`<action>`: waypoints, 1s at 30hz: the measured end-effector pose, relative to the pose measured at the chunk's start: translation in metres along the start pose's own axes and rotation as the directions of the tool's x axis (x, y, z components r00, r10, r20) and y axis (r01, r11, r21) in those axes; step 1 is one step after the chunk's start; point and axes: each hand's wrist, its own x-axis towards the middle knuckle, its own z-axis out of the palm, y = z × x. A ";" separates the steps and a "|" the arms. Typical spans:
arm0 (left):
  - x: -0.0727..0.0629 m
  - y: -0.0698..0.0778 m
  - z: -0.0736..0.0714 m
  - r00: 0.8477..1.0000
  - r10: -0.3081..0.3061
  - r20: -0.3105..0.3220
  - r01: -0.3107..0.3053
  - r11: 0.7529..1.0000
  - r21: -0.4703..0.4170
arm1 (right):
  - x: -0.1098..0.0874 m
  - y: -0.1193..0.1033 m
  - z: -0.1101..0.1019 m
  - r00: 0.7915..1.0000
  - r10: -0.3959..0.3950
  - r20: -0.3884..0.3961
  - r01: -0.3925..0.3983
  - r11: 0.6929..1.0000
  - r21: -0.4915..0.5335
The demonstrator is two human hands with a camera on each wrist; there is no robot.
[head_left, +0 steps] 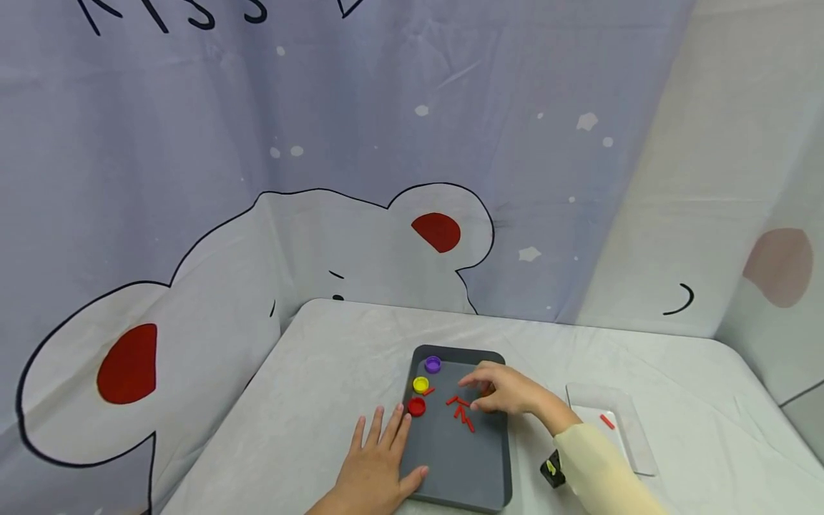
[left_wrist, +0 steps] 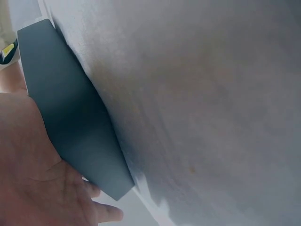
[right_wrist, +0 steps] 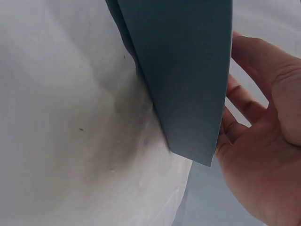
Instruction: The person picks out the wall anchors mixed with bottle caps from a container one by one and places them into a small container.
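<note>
In the head view a dark grey tray (head_left: 450, 465) lies on the white-covered table. Purple (head_left: 433, 365), yellow (head_left: 420, 385) and red (head_left: 416, 408) small round cups line its left side. Several short red sticks (head_left: 462, 411) are scattered mid-tray, with another red stick (head_left: 428, 391) beside the yellow cup. My left hand (head_left: 376, 465) rests along the tray's left edge, fingers straight and spread. My right hand (head_left: 505, 388) hovers over the tray's right side, fingers bent, a gap between index finger and thumb. It partly hides something yellowish and reddish behind it. Both wrist views show mainly the tray's outer side.
Right of the tray stands a clear, shallow plastic container (head_left: 637, 443) with one red stick (head_left: 607, 422) in it. A small black object with a yellow-green mark (head_left: 551, 470) is by the right sleeve. A printed curtain (head_left: 360, 243) hangs behind the table.
</note>
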 end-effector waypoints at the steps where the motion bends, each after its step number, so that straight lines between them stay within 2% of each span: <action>1: 0.000 0.000 0.000 1.000 0.001 0.001 -0.001 1.000 -0.002 | 0.002 0.001 -0.001 1.000 0.002 0.013 -0.002 1.000 -0.007; 11: 0.000 -0.002 0.001 1.000 -0.002 0.017 0.002 1.000 -0.008 | 0.015 0.003 0.002 0.996 0.018 0.087 -0.011 0.997 -0.077; 17: 0.000 -0.002 0.001 1.000 0.001 0.012 -0.001 1.000 -0.001 | 0.020 0.000 0.003 0.994 0.048 0.101 -0.036 0.993 -0.117; 30: 0.001 -0.002 0.001 1.000 0.003 0.013 -0.003 1.000 -0.005 | 0.029 0.002 0.006 0.991 0.052 0.126 -0.023 0.975 -0.221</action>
